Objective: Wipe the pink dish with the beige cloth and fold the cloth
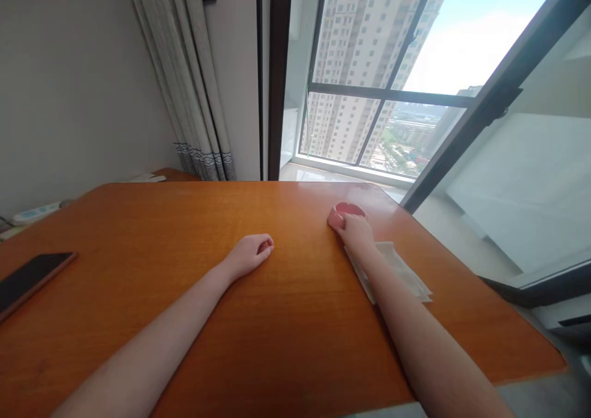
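Observation:
A round pink ashtray (349, 208) with notches in its rim sits toward the far right of the wooden table (295, 319). My right hand (356, 233) grips its near edge, thumb at the left side; the hand covers part of the dish. Under my right forearm lies a folded whitish cloth or tissue (402, 273), partly hidden by the arm. My left hand (252, 253) rests on the tabletop left of the ashtray, fingers curled into a loose fist with nothing seen in it.
A dark phone-like slab (34, 277) lies at the table's left edge. Beyond it is a white power strip (37, 213). A grey curtain (184, 79) hangs behind the table, and a dark-framed glass door (480, 98) stands at the right.

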`<state>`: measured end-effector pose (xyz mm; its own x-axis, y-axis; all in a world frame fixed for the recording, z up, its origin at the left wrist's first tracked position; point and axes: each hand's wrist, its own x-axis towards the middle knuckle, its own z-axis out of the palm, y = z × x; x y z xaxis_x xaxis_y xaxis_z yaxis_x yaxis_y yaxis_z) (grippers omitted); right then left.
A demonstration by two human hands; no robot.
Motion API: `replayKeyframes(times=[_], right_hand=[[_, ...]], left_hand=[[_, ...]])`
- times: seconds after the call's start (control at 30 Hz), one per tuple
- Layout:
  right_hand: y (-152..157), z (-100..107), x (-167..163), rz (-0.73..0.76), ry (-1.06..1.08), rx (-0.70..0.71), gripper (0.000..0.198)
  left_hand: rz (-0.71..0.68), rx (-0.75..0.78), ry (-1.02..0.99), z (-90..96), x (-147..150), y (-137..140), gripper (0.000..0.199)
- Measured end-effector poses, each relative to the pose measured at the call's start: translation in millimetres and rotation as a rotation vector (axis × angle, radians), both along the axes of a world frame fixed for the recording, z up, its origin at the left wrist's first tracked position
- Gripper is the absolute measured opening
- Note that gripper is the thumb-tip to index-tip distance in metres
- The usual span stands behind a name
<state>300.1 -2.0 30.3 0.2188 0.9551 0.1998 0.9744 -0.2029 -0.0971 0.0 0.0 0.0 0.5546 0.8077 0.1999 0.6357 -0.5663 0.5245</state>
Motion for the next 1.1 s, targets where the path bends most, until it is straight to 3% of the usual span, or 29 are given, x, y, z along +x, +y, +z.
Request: replayKeyframes(times=[0.1, 0.23, 0.3, 0.4, 0.5, 0.6, 0.77, 0.87, 0.97, 1.1], right_hand=[[-2, 3, -14, 0.105, 0.017, 0.046, 0.023], [-14, 6, -57, 0.378, 0.010, 0.137, 0.015], [-23, 6, -80, 0.516, 0.016, 0.172, 0.013], [-33, 2, -103, 0.708, 0.056, 0.231, 0.014], [-36, -4, -110, 0.827, 0.087, 0.280, 0.016], [-32, -12, -108, 0.847, 0.115, 0.299, 0.015], [-27, -19, -104, 0.908, 0.209, 0.301, 0.018], [-27, -21, -100, 0.882, 0.388, 0.406, 0.017], [-24, -25, -93, 0.732, 0.544, 0.509, 0.036], [-13, -37, -86, 0.630, 0.415, 0.237, 0.044]], left_hand=[[-0.011, 0.090, -0.036, 1.8, 1, -2, 0.020], [-0.069, 0.347, -0.104, 7.5, 5, -10, 0.055], [-0.113, 0.427, -0.083, 9.6, 8, -13, 0.063], [-0.157, 0.515, -0.044, 11.2, 11, -14, 0.058], [-0.164, 0.590, -0.021, 13.4, 10, -13, 0.032], [-0.152, 0.595, 0.045, 16.4, 10, -12, 0.014], [-0.160, 0.539, 0.065, 19.1, 10, -12, 0.018], [-0.138, 0.526, 0.056, 20.7, 6, -11, 0.018], [0.005, 0.537, 0.055, 23.1, -6, -4, 0.021], [0.307, 0.585, 0.121, 23.7, -31, 12, 0.023]])
